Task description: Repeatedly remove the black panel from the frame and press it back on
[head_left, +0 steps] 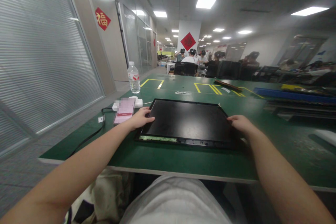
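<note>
A black flat display panel point(186, 119) lies on the green table point(183, 162) in front of me, screen side up. A green circuit strip point(157, 139) shows along the left part of its near edge. My left hand point(141, 118) grips the panel's left edge, with the thumb over the top of the frame. At the right edge, my right hand point(240, 123) holds the panel between thumb and fingers; the fingertips beneath are hidden.
A phone point(124, 111) and white charger point(138, 103) lie left of the panel, with a water bottle point(134, 78) behind them. Dark strips and a blue bar point(294, 96) lie at the right. Yellow tape marks the far side. People sit in the background.
</note>
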`<move>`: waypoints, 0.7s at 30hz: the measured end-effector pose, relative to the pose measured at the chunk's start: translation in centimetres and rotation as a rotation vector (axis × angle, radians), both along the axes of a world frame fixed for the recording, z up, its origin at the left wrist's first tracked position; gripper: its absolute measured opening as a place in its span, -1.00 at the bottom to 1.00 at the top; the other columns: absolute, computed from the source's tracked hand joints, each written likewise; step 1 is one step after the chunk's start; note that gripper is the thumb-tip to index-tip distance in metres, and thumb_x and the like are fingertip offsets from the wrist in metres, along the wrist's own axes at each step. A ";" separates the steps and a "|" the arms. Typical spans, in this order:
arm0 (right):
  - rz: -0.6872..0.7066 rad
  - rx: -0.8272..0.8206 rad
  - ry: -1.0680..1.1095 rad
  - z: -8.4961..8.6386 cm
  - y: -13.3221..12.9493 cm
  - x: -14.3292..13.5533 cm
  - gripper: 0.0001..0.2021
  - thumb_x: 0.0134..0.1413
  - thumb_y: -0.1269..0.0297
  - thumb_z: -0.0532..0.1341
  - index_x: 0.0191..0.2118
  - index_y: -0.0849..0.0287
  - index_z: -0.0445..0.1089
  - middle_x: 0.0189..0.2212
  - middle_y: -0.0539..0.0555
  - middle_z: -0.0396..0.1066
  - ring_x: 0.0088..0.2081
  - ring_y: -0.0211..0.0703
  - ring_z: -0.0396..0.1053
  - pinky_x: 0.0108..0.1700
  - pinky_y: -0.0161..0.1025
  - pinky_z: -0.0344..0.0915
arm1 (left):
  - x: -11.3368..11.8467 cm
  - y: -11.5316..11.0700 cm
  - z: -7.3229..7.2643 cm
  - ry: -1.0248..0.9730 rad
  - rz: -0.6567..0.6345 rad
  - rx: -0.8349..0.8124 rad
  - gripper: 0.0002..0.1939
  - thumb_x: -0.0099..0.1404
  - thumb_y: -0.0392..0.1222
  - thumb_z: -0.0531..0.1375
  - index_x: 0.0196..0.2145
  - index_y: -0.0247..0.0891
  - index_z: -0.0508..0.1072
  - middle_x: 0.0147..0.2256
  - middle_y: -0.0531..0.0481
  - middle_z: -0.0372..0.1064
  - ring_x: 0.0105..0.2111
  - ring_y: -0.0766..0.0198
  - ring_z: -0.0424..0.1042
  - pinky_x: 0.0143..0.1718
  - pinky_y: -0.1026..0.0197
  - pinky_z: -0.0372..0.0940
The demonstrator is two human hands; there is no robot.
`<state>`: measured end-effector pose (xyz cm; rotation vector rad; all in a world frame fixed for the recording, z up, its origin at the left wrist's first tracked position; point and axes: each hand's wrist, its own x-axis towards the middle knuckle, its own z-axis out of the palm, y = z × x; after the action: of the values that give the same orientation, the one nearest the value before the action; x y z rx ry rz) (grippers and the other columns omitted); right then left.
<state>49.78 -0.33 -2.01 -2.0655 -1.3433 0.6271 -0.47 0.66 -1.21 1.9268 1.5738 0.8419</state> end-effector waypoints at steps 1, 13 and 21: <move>0.000 0.001 0.010 -0.1 0.0 0.1 -0.49 -0.24 0.65 0.13 -0.13 0.24 0.60 -0.24 0.17 0.59 -0.28 -0.09 0.51 -0.23 -0.29 0.38 | 0.0 0.0 0.0 -0.001 -0.002 0.001 -0.28 -0.10 0.30 0.33 -0.11 -0.28 0.55 0.29 -0.28 0.14 0.27 -0.21 0.18 0.32 -0.07 0.04; -0.016 -0.023 0.075 -0.5 0.3 0.4 -0.47 -0.23 0.60 0.18 -0.04 0.25 0.56 -0.36 0.17 0.57 -0.41 -0.12 0.47 -0.35 -0.29 0.36 | -0.4 0.3 -0.4 0.079 -0.024 0.024 -0.29 -0.01 0.28 0.29 -0.04 -0.30 0.52 0.30 -0.29 0.12 0.26 -0.19 0.20 0.32 -0.09 0.04; 0.011 0.020 0.035 -1.2 0.7 0.8 -0.55 -0.21 0.56 0.19 -0.13 0.22 0.60 -0.35 0.16 0.57 -0.33 -0.09 0.49 -0.30 -0.29 0.39 | 0.0 -0.3 0.1 0.166 -0.052 0.058 -0.17 0.13 0.19 0.23 0.25 -0.29 0.26 0.27 -0.31 0.14 0.24 -0.11 0.24 0.29 -0.06 0.10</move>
<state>50.58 0.35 -3.16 -2.0235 -1.3367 0.6493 -0.51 0.31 -1.07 2.1174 1.6015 0.7300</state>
